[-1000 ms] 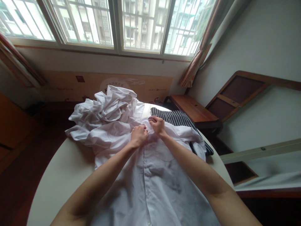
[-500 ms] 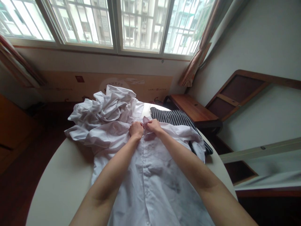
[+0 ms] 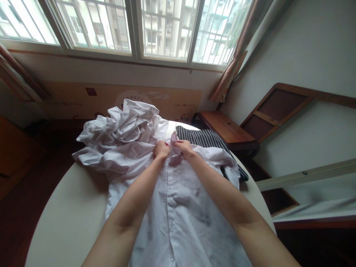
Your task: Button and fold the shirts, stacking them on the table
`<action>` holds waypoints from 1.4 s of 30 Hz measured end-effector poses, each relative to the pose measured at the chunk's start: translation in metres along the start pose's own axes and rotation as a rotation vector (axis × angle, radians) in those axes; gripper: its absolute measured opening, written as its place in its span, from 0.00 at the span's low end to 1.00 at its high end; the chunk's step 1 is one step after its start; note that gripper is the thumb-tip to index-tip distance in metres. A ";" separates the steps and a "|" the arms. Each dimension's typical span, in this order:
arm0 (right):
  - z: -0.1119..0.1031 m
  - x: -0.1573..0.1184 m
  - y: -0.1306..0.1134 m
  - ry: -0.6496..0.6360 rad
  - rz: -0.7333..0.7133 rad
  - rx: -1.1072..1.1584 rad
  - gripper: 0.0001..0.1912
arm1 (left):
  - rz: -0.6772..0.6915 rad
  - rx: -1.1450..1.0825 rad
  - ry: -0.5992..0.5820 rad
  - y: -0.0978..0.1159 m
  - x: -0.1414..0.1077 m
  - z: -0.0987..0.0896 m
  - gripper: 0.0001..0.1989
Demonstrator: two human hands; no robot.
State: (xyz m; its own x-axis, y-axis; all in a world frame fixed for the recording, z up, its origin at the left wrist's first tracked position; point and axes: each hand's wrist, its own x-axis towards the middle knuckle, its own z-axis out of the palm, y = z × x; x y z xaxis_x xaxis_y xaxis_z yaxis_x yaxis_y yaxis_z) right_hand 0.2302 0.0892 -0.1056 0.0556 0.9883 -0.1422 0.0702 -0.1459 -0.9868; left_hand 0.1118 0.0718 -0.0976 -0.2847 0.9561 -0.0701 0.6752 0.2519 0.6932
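Left hand [image 3: 161, 149] and right hand [image 3: 183, 147] pinch the collar of the white shirt [image 3: 180, 207] spread on the table [image 3: 63, 215]

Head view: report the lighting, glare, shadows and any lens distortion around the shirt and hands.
Head view: daylight through the window is bright, washing out the buildings outside; the white shirt is softly lit, with grey creases and a shadow on the table beside it; left hand and right hand at the collar look sharp; the wide lens bends the window frame and the nearest forearms loom large.
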 end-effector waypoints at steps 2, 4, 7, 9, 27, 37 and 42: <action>-0.002 -0.002 -0.003 0.008 -0.004 0.048 0.04 | 0.040 -0.050 0.018 -0.005 -0.001 -0.002 0.10; -0.003 -0.006 -0.008 0.007 -0.017 0.086 0.06 | 0.105 -0.140 0.091 -0.009 -0.003 -0.003 0.11; -0.002 -0.013 -0.014 -0.001 -0.051 0.167 0.08 | 0.239 -0.273 0.269 -0.013 -0.011 -0.003 0.09; 0.000 -0.017 -0.017 0.001 -0.076 0.219 0.10 | 0.332 -0.265 0.354 -0.013 -0.016 -0.002 0.08; 0.010 -0.029 -0.005 0.002 -0.200 0.289 0.11 | 0.590 -0.113 0.460 -0.022 -0.023 0.000 0.04; 0.012 -0.030 -0.005 0.010 -0.152 0.322 0.10 | 0.640 -0.135 0.486 -0.024 -0.024 0.002 0.04; 0.011 -0.029 -0.004 -0.009 -0.112 0.337 0.09 | 0.668 -0.071 0.511 -0.025 -0.028 0.002 0.05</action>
State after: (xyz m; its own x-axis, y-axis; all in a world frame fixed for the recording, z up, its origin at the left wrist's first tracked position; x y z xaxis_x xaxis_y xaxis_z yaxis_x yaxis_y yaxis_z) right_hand 0.2178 0.0613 -0.0983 0.0568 0.9979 -0.0303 -0.2569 -0.0147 -0.9663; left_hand 0.1041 0.0394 -0.1145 -0.1248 0.7108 0.6923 0.7718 -0.3689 0.5179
